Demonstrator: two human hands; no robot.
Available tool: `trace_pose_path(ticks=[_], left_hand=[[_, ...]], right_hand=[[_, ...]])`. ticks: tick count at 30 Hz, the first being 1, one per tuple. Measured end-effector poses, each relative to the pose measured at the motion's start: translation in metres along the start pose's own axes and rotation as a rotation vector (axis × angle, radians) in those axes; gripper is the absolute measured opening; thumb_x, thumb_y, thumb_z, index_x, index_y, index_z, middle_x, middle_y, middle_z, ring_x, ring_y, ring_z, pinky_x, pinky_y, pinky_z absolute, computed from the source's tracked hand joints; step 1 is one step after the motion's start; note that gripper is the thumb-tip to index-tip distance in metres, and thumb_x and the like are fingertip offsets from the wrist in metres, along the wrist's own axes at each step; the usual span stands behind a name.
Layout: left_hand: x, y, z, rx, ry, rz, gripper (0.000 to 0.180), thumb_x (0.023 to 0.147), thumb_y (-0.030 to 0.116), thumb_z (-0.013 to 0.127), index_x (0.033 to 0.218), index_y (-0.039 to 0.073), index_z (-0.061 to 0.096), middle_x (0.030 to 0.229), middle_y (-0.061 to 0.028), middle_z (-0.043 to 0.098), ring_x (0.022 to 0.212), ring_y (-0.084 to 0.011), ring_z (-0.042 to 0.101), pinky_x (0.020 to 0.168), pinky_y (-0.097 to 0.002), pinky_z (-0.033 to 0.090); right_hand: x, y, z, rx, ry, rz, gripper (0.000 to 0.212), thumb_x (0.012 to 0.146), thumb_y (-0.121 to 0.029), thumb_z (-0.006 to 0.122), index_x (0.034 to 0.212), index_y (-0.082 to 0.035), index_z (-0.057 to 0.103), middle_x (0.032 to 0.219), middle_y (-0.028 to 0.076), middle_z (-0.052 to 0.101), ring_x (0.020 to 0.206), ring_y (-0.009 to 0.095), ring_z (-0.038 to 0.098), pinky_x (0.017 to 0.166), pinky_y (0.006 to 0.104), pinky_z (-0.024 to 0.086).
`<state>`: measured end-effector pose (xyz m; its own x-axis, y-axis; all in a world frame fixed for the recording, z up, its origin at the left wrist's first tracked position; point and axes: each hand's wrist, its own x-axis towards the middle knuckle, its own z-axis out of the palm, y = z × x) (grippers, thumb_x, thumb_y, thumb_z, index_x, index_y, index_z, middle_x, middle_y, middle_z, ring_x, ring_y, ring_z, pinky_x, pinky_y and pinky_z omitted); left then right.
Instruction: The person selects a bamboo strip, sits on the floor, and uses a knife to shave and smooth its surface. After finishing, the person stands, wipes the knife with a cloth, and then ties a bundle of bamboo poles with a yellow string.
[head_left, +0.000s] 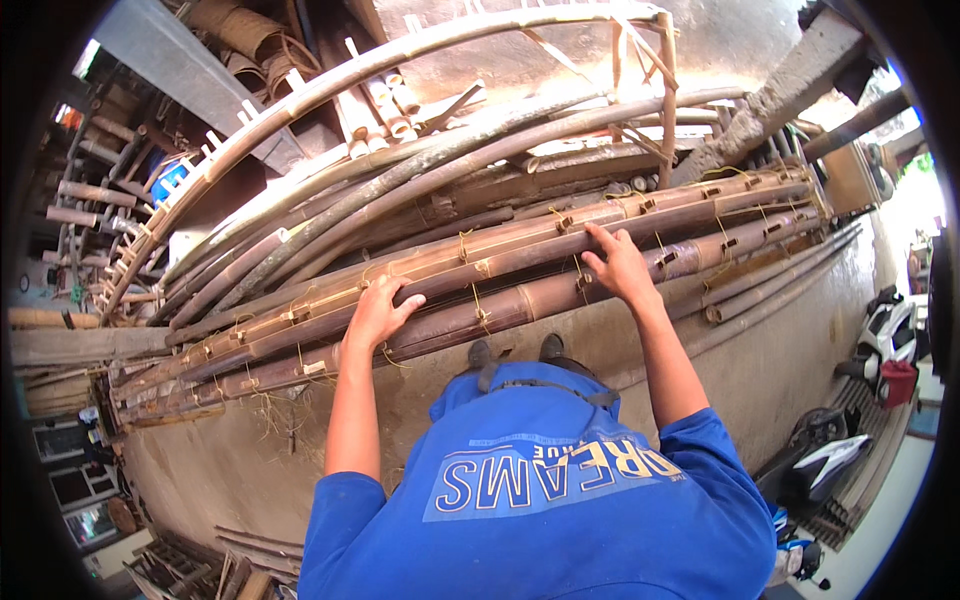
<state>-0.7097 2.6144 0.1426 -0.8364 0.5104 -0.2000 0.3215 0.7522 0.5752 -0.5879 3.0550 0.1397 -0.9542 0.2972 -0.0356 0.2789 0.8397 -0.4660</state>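
Note:
Long brown bamboo poles lie side by side in front of me, with slots cut along them and thin yellowish ties point(482, 312) round them. My left hand point(376, 312) is closed over the dark upper bamboo pole point(510, 262), its thumb on the near side. Farther right, my right hand point(618, 264) grips the same pole between thumb and fingers. Just nearer to me runs a lower bamboo pole point(535, 297), also slotted and tied. What my fingertips touch behind the upper pole is partly hidden.
Curved bamboo poles point(400, 190) are piled behind, under an arched bamboo frame point(330, 88) with pegs. A concrete post point(770, 105) slants at the far right. Loose poles point(780, 275) lie on the floor at right. Motorbikes point(835, 465) stand farther right.

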Motion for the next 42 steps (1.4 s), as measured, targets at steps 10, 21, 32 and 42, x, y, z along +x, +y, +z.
trace_pose_path(ticks=[10,21,32,42], left_hand=[[-0.025,0.016,0.021,-0.037,0.474,0.183,0.051,0.086,0.035,0.082,0.125,0.005,0.07,0.13,-0.0193,0.061,0.123,-0.0382,0.058,0.107,-0.0468,0.047],[-0.131,0.037,0.093,-0.345,0.85,0.017,0.034,0.094,0.023,0.075,0.122,0.006,0.069,0.129,-0.0173,0.057,0.12,-0.0349,0.061,0.102,-0.0444,0.051],[-0.366,-0.01,0.155,-0.443,0.801,-1.014,0.045,0.101,0.039,0.064,0.133,0.008,0.065,0.128,-0.0201,0.059,0.118,-0.0419,0.06,0.101,-0.0484,0.05],[-0.546,-0.101,0.306,-0.546,0.802,-1.357,0.05,0.098,0.044,0.064,0.13,0.006,0.067,0.124,-0.0259,0.068,0.121,-0.044,0.062,0.104,-0.0503,0.049]], right_hand=[[0.006,-0.03,-0.004,0.038,0.023,-0.118,0.053,0.094,-0.032,0.074,0.142,-0.018,0.06,0.104,0.022,0.064,0.094,0.039,0.066,0.082,0.0483,0.054],[-0.007,-0.175,0.049,0.455,-0.038,-0.542,0.018,0.103,-0.016,0.066,0.11,-0.001,0.073,0.081,0.002,0.062,0.071,0.009,0.053,0.064,0.0263,0.044],[-0.092,-0.345,0.143,0.513,-0.618,-1.139,0.016,0.1,-0.013,0.067,0.102,0.001,0.074,0.089,0.017,0.073,0.081,0.026,0.071,0.074,0.0362,0.055],[-0.254,-0.528,0.304,0.466,-1.033,-1.467,0.019,0.098,-0.014,0.07,0.107,0.001,0.075,0.095,0.018,0.074,0.084,0.026,0.073,0.076,0.036,0.057]])
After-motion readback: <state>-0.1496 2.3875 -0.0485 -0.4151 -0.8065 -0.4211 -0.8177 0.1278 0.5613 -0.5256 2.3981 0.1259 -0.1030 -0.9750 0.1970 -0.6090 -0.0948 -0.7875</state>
